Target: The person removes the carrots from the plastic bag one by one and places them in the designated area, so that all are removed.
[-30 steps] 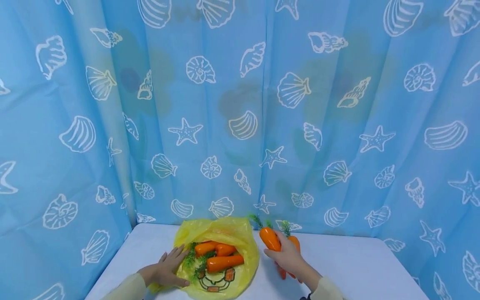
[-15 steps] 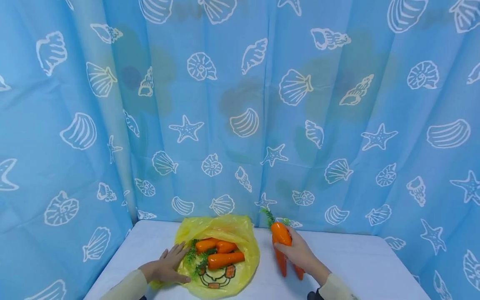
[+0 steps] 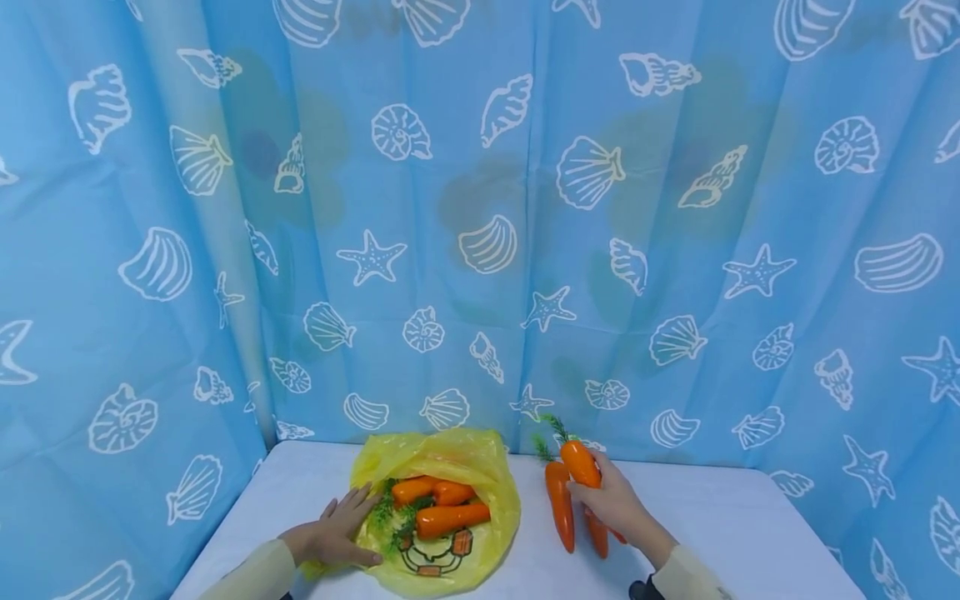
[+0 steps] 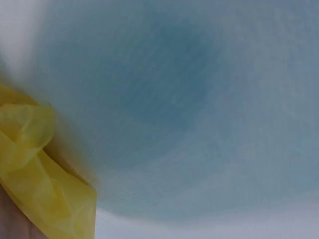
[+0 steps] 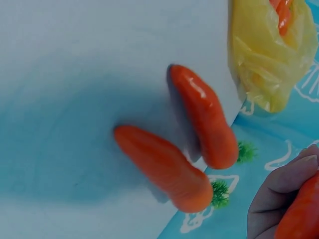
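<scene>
My right hand [image 3: 611,498] grips an orange carrot [image 3: 581,463] with a green leafy top, above two other carrots. In the right wrist view this held carrot [image 5: 302,211] is cut off at the lower right corner, with fingers curled round it. Of the two below, the left carrot [image 3: 560,505] is in plain sight, while the other carrot [image 3: 597,535] is partly covered by the hand in the head view. My left hand [image 3: 330,533] rests with spread fingers on the left side of a yellow plastic bag [image 3: 498,521]. Several carrots [image 3: 452,520] lie in its mouth.
A white table [image 3: 720,533] carries everything, its far edge close to a blue curtain [image 3: 480,333] with white shell prints. The bag has a printed cartoon figure on its front. Mostly table surface and a fold of yellow bag show in the left wrist view.
My right hand has moved to the right with the carrot, uncovering more of the carrots lying on the table. The left hand stays on the bag.
</scene>
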`<move>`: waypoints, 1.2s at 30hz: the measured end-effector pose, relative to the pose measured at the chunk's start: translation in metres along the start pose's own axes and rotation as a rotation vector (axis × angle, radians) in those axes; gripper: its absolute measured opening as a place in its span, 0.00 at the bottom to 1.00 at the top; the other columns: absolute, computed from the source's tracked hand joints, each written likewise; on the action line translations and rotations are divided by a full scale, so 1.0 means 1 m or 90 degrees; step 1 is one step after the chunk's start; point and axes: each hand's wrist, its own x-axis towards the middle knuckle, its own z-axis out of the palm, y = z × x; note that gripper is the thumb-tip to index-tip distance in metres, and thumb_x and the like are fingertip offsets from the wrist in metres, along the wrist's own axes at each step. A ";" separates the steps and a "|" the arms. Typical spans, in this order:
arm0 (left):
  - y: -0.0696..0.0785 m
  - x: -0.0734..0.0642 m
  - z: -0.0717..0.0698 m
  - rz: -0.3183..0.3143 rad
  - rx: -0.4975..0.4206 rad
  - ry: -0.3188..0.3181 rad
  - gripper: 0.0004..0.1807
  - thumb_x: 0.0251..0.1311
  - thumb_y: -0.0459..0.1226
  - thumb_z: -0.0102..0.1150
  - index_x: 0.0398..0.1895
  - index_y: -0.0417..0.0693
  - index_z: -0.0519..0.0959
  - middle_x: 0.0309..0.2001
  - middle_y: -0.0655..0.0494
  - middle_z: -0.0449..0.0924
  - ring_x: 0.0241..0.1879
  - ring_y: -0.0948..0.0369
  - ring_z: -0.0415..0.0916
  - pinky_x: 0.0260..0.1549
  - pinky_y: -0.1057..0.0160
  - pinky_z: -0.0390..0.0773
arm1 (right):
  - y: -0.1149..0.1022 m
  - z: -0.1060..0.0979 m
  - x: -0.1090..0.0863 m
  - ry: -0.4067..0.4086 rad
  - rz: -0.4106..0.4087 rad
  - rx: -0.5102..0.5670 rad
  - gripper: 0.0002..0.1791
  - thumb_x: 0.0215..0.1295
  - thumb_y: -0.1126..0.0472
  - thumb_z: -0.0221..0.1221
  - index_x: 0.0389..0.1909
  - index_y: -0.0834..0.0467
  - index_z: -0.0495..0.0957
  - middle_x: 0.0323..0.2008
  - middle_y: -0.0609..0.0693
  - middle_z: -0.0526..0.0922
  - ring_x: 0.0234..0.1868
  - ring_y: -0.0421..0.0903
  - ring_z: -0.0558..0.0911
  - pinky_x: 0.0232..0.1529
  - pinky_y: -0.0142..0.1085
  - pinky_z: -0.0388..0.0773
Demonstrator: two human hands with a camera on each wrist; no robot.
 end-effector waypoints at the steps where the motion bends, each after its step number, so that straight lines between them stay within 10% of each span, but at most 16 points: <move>1: -0.002 0.001 0.001 -0.002 0.003 -0.003 0.56 0.42 0.66 0.59 0.71 0.52 0.50 0.74 0.44 0.37 0.71 0.41 0.34 0.65 0.36 0.31 | 0.001 -0.001 0.000 0.001 -0.005 -0.005 0.43 0.55 0.48 0.63 0.68 0.53 0.51 0.50 0.56 0.72 0.35 0.48 0.76 0.34 0.37 0.78; 14: -0.015 0.017 0.010 0.005 -0.004 0.004 0.59 0.36 0.71 0.57 0.71 0.53 0.51 0.74 0.46 0.37 0.72 0.42 0.32 0.65 0.35 0.30 | 0.020 -0.008 0.006 0.015 0.014 -0.011 0.48 0.51 0.39 0.63 0.67 0.55 0.52 0.51 0.57 0.72 0.37 0.47 0.74 0.32 0.34 0.76; 36: -0.019 0.015 0.009 0.011 -0.004 0.012 0.59 0.37 0.70 0.58 0.71 0.52 0.51 0.74 0.45 0.37 0.72 0.42 0.33 0.65 0.35 0.31 | 0.038 -0.019 0.012 0.034 0.031 -0.048 0.40 0.60 0.52 0.58 0.67 0.59 0.50 0.45 0.58 0.71 0.27 0.48 0.73 0.23 0.33 0.74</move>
